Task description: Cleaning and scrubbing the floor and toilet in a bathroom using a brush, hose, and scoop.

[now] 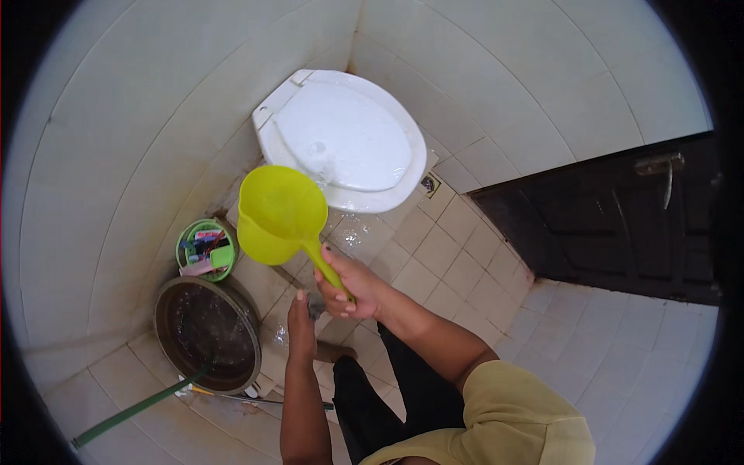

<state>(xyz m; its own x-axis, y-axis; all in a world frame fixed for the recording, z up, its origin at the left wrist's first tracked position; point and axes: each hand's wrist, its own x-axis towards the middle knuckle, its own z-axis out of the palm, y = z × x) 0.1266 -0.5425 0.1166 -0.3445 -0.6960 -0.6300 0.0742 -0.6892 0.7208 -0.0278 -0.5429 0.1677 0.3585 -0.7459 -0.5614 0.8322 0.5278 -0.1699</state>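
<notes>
My right hand [353, 286] grips the handle of a yellow-green plastic water dipper [282, 212], its bowl beside the front-left edge of a white toilet [354, 136]. Water splashes on the closed toilet lid near the bowl's rim. Just left of the right hand, my left hand [303, 324] points upward with a greyish thing at its palm side, which may be a scrubbing pad; how it is held is unclear. Left of that hand stands a round dark tub [253, 349] of water, a green hose [136, 407] reaching into it.
A green basket [231, 258] of small items stands against the wall behind the tub. A floor drain [430, 185] lies right of the toilet. The tiled floor [444, 273] is wet in places. A dark door [604, 215] with a metal handle is at the right.
</notes>
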